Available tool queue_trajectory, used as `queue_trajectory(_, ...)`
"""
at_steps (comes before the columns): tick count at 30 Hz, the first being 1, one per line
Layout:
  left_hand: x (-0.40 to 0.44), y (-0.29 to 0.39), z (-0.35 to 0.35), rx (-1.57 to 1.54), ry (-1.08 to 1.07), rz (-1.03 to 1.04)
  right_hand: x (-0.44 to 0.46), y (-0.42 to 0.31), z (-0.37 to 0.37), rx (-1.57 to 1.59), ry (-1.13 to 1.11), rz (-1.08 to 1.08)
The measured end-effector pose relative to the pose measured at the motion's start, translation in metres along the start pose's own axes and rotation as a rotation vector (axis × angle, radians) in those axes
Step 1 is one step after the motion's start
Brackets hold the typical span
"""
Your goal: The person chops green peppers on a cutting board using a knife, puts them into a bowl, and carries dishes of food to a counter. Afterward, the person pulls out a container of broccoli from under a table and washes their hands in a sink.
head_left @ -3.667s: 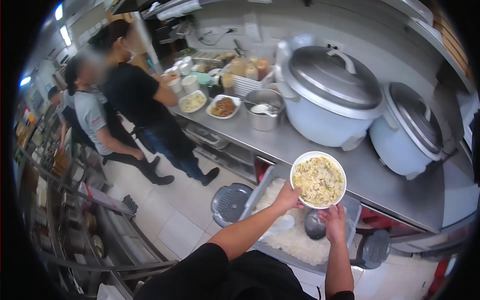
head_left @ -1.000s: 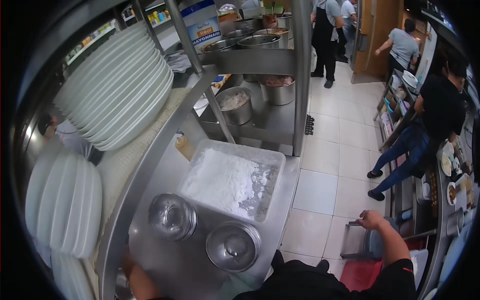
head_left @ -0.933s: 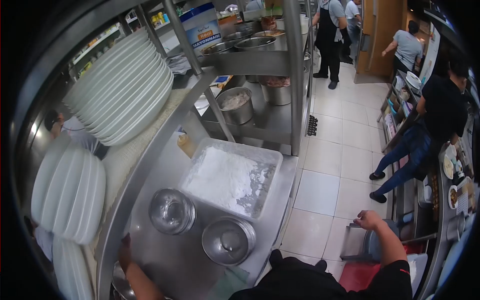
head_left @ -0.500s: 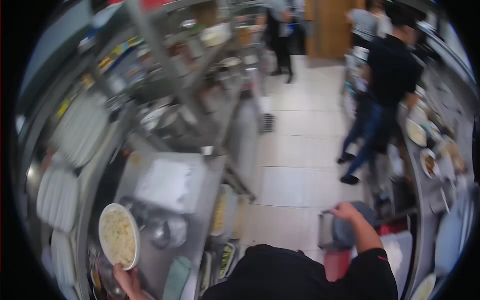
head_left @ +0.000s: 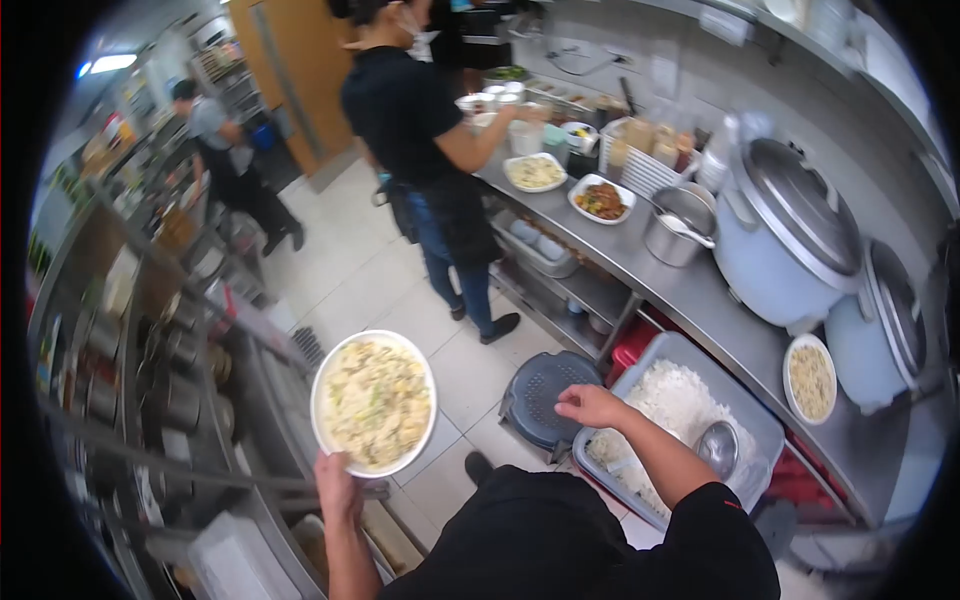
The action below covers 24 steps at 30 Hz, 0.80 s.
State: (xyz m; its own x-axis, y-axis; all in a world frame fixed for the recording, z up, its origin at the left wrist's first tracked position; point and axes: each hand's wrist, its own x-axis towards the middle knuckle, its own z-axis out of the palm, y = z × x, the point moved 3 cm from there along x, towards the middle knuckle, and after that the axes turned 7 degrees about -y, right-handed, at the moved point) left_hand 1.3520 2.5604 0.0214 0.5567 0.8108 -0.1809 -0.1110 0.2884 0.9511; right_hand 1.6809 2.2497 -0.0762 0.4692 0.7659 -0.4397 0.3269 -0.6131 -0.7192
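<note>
My left hand [head_left: 338, 482] grips the near rim of a round white bowl [head_left: 374, 404] filled with fried rice. Over the grey stool [head_left: 548, 398] is my right hand [head_left: 588, 405], its fingers curled in; whether something small is inside them is hidden. Beside it a grey tub [head_left: 770, 430] of white rice [head_left: 672, 400] holds a metal ladle [head_left: 717, 450]. A second bowl of fried rice [head_left: 810, 379] stands on the steel counter [head_left: 745, 335], in front of the rice cookers [head_left: 790, 235].
A person in black [head_left: 405, 130] stands at the counter; another in an apron [head_left: 235, 160] is farther back. Plates of food [head_left: 602, 200] and a metal pot [head_left: 678, 228] line the counter. Steel shelves [head_left: 150, 400] run along the left.
The view has swung from the plate shelves towards the rice-cooker counter. The bowl, still in my left hand, has come from the steel table out over the aisle.
</note>
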Motion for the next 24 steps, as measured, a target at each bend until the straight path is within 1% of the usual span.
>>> queue_trajectory(2, 0.034, 0.0, 0.056, 0.11, -0.162, -0.141, -0.007, 0.006, -0.002, 0.051, 0.045, 0.052)
queue_trajectory(3, 0.054, -0.009, 0.076, 0.135, -0.21, -0.156, -0.012, 0.009, -0.005, 0.071, 0.068, 0.077)
queue_trajectory(4, 0.076, -0.017, 0.096, 0.116, -0.355, -0.192, -0.016, 0.011, -0.008, 0.071, 0.105, 0.098)
queue_trajectory(6, 0.113, -0.03, 0.134, 0.185, -0.442, -0.234, -0.019, 0.01, -0.016, 0.068, 0.17, 0.126)
queue_trajectory(9, 0.166, -0.055, 0.182, 0.177, -0.593, -0.294, -0.025, -0.001, -0.024, 0.196, 0.219, 0.232)
queue_trajectory(12, 0.198, -0.061, 0.229, 0.197, -0.704, -0.321, -0.032, -0.022, -0.027, 0.248, 0.34, 0.256)
queue_trajectory(13, 0.212, -0.068, 0.242, 0.194, -0.715, -0.323, -0.033, -0.027, -0.028, 0.299, 0.37, 0.259)
queue_trajectory(16, 0.241, -0.08, 0.272, 0.217, -0.726, -0.333, -0.034, -0.036, -0.031, 0.392, 0.36, 0.36)
queue_trajectory(19, 0.259, -0.086, 0.292, 0.285, -0.704, -0.332, -0.03, -0.037, -0.041, 0.424, 0.416, 0.278)
queue_trajectory(21, 0.262, -0.081, 0.299, 0.277, -0.692, -0.343, -0.024, -0.045, -0.061, 0.466, 0.451, 0.205)
queue_trajectory(23, 0.269, -0.08, 0.302, 0.287, -0.658, -0.337, 0.001, -0.018, -0.08, 0.514, 0.5, 0.104)
queue_trajectory(24, 0.27, -0.079, 0.3, 0.285, -0.645, -0.314, 0.01, -0.019, -0.084, 0.555, 0.528, 0.064)
